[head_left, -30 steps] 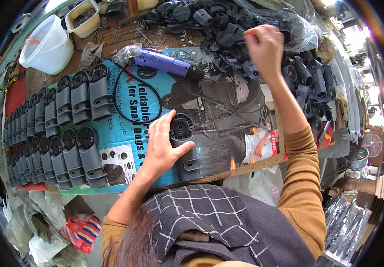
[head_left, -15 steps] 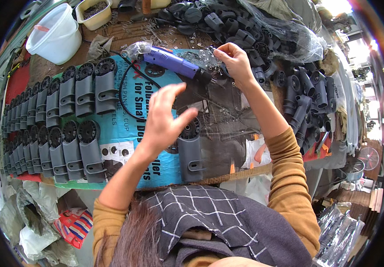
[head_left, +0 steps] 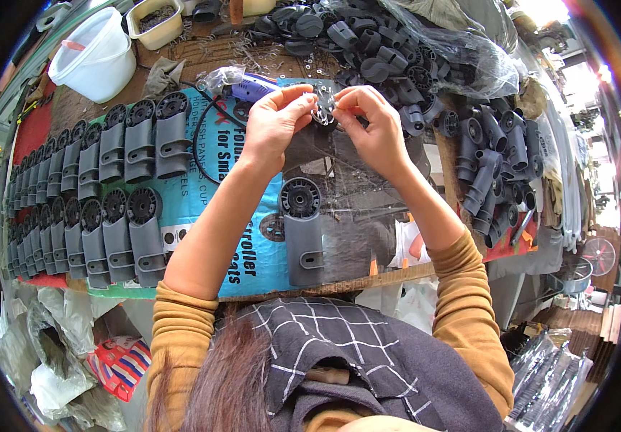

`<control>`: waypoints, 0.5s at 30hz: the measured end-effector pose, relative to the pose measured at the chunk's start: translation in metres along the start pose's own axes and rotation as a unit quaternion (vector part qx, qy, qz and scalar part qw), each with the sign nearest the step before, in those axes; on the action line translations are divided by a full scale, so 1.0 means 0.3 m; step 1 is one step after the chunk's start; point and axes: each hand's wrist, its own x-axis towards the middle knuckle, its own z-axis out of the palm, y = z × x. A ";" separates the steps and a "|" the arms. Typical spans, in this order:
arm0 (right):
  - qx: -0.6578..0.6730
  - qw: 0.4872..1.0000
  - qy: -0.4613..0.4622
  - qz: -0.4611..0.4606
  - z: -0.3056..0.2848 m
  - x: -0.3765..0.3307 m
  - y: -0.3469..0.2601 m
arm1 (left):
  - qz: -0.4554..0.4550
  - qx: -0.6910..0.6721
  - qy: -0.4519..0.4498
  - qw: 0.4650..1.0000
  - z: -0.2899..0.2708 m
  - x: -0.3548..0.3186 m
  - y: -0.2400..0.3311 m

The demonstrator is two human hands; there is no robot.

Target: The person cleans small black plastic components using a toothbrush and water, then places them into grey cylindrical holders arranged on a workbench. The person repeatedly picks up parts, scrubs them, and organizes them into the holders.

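Observation:
Both my hands meet at the far middle of the workbench, over a little pile of small shiny metal pieces [head_left: 325,96]. My left hand [head_left: 274,126] is pinched, thumb against fingers; whatever sits in its tips is too small to name. Close beside it, my right hand [head_left: 369,122] also pinches at something tiny I cannot make out. A purple electric screwdriver [head_left: 251,89] lies behind my left hand, which hides most of it. Nearer to me, between my forearms, a grey plastic joint piece [head_left: 303,234] with a round black toothed end lies untouched on the bench.
Two rows of similar grey pieces [head_left: 137,140] line the left side on blue printed sheeting [head_left: 253,252]. Loose dark plastic parts [head_left: 379,54] heap at the back right, with grey tubular ones [head_left: 487,165] at the right. A white bucket [head_left: 94,65] stands at the back left.
My left hand has swung forward from above the grey piece, its fingers closing to a pinch. My right hand has shifted slightly left and nearer, so the two now meet.

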 end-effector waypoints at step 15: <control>0.016 0.999 -0.035 0.009 0.041 -0.064 -0.082 | 0.074 0.162 -0.060 0.982 -0.079 -0.179 -0.046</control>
